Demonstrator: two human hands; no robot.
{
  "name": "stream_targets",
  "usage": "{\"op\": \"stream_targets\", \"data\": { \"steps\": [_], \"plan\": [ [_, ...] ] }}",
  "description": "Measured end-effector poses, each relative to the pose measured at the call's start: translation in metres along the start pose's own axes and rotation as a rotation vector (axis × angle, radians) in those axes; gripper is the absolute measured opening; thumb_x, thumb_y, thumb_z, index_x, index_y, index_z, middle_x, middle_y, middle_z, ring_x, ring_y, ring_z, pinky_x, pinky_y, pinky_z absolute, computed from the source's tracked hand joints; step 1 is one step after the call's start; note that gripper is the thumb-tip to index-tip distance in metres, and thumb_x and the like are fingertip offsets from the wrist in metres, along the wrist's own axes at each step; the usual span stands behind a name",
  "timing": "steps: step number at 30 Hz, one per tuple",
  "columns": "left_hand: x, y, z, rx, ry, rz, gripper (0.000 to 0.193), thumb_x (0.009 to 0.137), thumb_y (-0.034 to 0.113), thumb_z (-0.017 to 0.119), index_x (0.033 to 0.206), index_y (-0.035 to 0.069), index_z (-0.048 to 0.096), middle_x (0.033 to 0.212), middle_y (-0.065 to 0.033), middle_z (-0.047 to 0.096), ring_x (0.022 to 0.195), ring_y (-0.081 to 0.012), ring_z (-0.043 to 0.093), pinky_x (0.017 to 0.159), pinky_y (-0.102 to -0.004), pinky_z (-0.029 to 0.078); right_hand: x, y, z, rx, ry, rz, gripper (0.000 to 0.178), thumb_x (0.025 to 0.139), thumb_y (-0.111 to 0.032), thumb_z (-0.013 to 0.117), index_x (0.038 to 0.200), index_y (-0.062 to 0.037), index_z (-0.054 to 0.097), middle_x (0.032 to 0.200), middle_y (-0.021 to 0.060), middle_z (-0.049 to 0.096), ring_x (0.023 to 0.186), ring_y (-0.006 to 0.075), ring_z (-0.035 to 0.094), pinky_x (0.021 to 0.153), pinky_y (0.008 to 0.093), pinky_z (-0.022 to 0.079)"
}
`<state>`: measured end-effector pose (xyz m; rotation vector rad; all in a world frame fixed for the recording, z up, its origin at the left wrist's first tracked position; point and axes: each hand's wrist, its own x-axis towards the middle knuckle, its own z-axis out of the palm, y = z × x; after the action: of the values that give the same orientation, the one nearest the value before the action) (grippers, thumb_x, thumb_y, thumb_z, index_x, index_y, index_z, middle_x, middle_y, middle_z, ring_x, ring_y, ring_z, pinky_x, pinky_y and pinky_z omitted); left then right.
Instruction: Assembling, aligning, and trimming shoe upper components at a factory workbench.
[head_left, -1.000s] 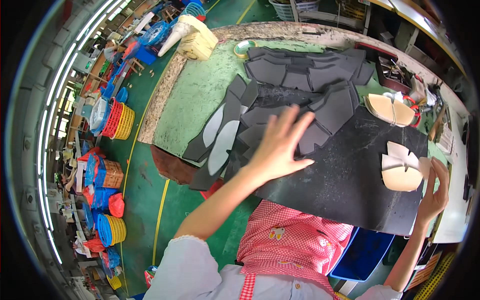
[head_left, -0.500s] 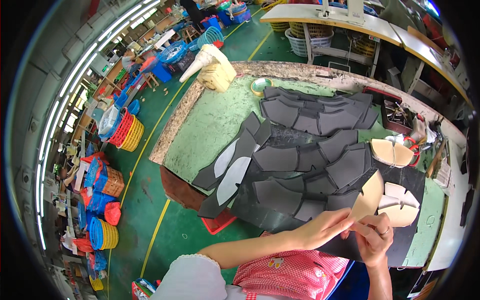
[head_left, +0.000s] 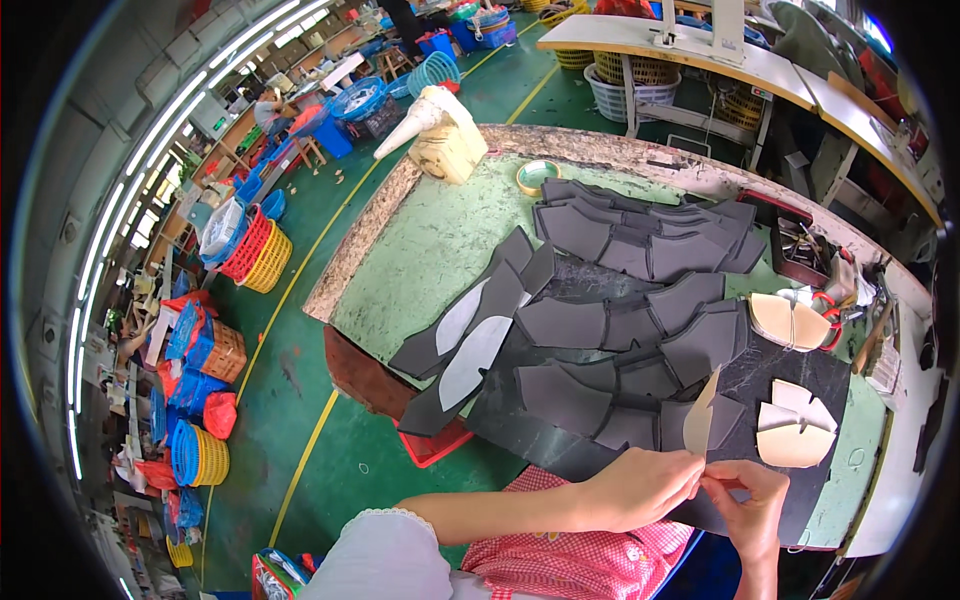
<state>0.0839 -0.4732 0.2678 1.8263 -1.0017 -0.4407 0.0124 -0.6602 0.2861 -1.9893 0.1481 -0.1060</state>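
Note:
A tan, thin curved sheet piece [head_left: 699, 424] stands nearly edge-on above the black mat [head_left: 790, 365]. My left hand [head_left: 650, 490] pinches its lower end. My right hand [head_left: 748, 500] meets the left at the same spot, thumb and fingers pressed together on the piece's lower edge. Just beyond my hands lie rows of dark grey foam pieces [head_left: 565, 400]. Two stacks of cream and tan shaped pieces rest to the right, the nearer stack [head_left: 796, 440] and the farther stack [head_left: 790, 321]. My fingers hide the lower tip of the held piece.
Long dark pieces with white patches [head_left: 473, 360] lie on the green tabletop [head_left: 400, 260]. At the back are a yellowish container with a spout [head_left: 447, 150] and a tape roll [head_left: 538, 176]. A tool box [head_left: 800, 245] and red-handled scissors [head_left: 830, 318] sit at the right.
The tan piece has turned from showing its broad face to nearly edge-on. Both hands have come down slightly and toward me, and the left wrist has rolled over. The view has shifted a little.

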Motion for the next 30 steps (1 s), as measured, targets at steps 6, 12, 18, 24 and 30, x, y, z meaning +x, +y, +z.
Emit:
{"op": "stream_targets", "data": {
  "steps": [6,12,18,24,30],
  "plan": [
    [0.008,-0.004,0.019,0.196,0.158,0.087,0.014,0.090,0.011,0.059,0.094,0.001,0.050,0.082,-0.0149,0.055,0.071,-0.0355,0.061,0.060,-0.0463,0.047,-0.003,-0.004,0.009,-0.123,0.100,0.037,0.017,0.076,0.005,0.073,0.093,0.0046,0.070,0.083,0.0120,0.073,0.075,0.0172,0.073,0.071,0.0295,0.058],
    [0.013,-0.007,0.009,-0.074,0.216,-0.058,0.035,0.086,0.026,0.078,0.069,0.003,0.058,0.076,-0.0073,0.052,0.065,-0.0235,0.057,0.057,-0.0359,0.043,-0.007,-0.004,0.005,0.034,-0.008,0.031,0.016,0.079,0.005,0.075,0.095,0.0024,0.073,0.088,0.0095,0.074,0.080,0.0147,0.071,0.072,0.0276,0.056],
    [-0.005,-0.023,0.012,-0.922,-0.057,-0.259,0.020,0.092,0.017,0.070,0.088,0.003,0.056,0.083,-0.0006,0.054,0.079,-0.0081,0.057,0.072,-0.0250,0.047,-0.014,0.023,0.011,0.990,-0.130,0.338,0.012,0.090,-0.011,0.043,0.096,-0.0037,0.050,0.107,0.0097,0.057,0.101,0.0180,0.055,0.092,0.0311,0.043],
    [-0.028,-0.038,-0.041,-1.134,-0.431,-0.712,0.051,0.075,-0.001,0.052,0.124,0.000,0.044,0.117,-0.0175,0.064,0.107,-0.0214,0.067,0.093,-0.0332,0.053,-0.026,0.069,-0.062,1.250,-0.221,0.683,0.012,0.088,-0.018,0.046,0.080,-0.0119,0.040,0.066,0.0002,0.042,0.065,0.0153,0.042,0.057,0.0298,0.036],
    [-0.052,-0.049,-0.043,-1.424,-0.291,-0.756,0.080,0.072,0.013,0.048,0.148,-0.001,0.030,0.135,-0.0254,0.052,0.109,-0.0393,0.066,0.078,-0.0520,0.063,-0.031,0.003,-0.020,-0.603,-0.133,-0.270,0.073,0.057,-0.003,0.087,0.126,-0.0113,0.063,0.131,0.0155,0.060,0.115,0.0296,0.062,0.088,0.0366,0.053]
  ]
}}
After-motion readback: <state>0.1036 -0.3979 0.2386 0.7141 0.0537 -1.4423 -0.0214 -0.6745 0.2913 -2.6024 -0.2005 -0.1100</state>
